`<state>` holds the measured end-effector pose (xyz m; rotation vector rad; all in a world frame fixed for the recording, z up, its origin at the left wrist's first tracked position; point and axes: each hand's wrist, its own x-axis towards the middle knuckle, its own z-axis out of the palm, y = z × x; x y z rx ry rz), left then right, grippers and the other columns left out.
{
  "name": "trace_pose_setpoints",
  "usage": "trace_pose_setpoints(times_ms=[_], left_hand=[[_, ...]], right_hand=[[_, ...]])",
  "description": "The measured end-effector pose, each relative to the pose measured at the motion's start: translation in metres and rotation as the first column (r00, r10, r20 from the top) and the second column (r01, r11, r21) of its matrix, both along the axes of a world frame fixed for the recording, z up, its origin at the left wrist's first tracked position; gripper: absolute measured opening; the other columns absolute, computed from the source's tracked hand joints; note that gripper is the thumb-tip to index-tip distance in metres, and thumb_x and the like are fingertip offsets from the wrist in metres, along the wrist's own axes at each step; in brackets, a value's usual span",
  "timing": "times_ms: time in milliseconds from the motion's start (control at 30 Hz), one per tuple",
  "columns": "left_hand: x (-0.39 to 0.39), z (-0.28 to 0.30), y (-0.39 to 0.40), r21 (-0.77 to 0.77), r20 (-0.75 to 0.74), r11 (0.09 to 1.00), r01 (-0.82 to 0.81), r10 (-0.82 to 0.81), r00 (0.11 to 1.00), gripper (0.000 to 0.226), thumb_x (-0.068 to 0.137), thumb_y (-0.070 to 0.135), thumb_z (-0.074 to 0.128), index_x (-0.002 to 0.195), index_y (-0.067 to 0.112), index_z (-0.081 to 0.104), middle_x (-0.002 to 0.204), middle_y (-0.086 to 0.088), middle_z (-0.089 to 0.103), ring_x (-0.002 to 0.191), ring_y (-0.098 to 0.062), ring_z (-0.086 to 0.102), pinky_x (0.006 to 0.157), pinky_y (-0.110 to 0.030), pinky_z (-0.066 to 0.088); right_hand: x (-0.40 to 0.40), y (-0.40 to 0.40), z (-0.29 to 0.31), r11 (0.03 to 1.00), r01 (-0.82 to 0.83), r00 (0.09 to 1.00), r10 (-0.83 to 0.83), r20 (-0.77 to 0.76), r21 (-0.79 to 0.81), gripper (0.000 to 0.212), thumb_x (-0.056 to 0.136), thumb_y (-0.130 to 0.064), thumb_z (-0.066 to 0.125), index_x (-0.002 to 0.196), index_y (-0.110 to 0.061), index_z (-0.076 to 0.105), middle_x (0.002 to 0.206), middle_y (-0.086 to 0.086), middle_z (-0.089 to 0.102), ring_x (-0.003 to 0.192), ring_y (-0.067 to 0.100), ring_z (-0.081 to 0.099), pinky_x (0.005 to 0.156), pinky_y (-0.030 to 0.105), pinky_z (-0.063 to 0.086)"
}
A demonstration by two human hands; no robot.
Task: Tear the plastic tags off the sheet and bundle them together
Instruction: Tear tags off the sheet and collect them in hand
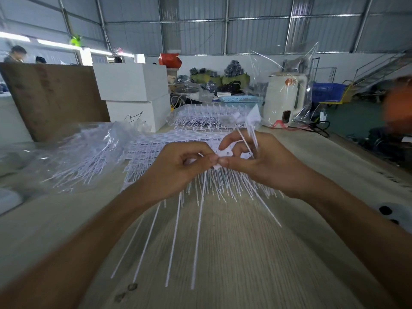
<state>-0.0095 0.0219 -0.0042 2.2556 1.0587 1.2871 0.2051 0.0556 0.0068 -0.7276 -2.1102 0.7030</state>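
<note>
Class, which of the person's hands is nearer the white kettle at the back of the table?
Right. The right hand is below and slightly left of the kettle; the left hand is farther left, pinching the same tag.

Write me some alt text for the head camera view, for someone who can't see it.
Two bare hands meet over a wooden table: the left hand and right hand pinch a white plastic tag at the sheet of tags, whose thin tails fan toward the viewer. More tags lie in a clear bag to the left, with white boxes and a cream kettle behind.
</note>
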Motion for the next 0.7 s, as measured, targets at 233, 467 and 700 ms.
trace_pose_setpoints(times_ms=[233, 467, 700], left_hand=[[-0.003, -0.001, 0.002, 0.038, 0.095, 0.999, -0.023, 0.02, 0.995, 0.022, 0.094, 0.034, 0.057, 0.089, 0.017, 0.071, 0.065, 0.019, 0.064, 0.048, -0.001, 0.043, 0.051, -0.022, 0.032], [0.011, -0.011, 0.004, -0.048, 0.012, 0.997, 0.059, -0.058, 0.998, 0.018, 0.095, 0.043, 0.058, 0.088, 0.031, 0.069, 0.08, -0.005, 0.074, 0.047, -0.006, 0.033, 0.05, -0.023, 0.029], [-0.002, -0.008, 0.006, -0.158, 0.069, 0.985, 0.063, -0.052, 0.996, 0.023, 0.105, 0.022, 0.051, 0.096, 0.016, 0.072, 0.055, 0.011, 0.039, 0.05, -0.011, 0.033, 0.064, -0.025, 0.037]], right_hand=[[-0.001, 0.007, -0.02, 0.972, 0.093, 0.991, -0.071, 0.11, -0.217, 0.055, 0.107, -0.036, 0.048, 0.056, -0.018, 0.057, 0.048, -0.005, 0.04, 0.043, 0.01, 0.033, 0.046, 0.023, 0.03], [-0.005, 0.015, -0.015, 0.763, 0.03, 0.912, -0.285, -0.295, -0.646, 0.044, 0.109, -0.031, 0.043, 0.067, -0.021, 0.041, 0.053, -0.005, 0.031, 0.041, 0.009, 0.021, 0.037, 0.016, 0.019], [0.044, 0.037, 0.002, 0.729, 0.055, 0.674, -0.531, -0.513, -0.682, 0.039, 0.109, -0.032, 0.042, 0.072, -0.021, 0.042, 0.053, -0.007, 0.031, 0.041, 0.009, 0.023, 0.034, 0.021, 0.019]])
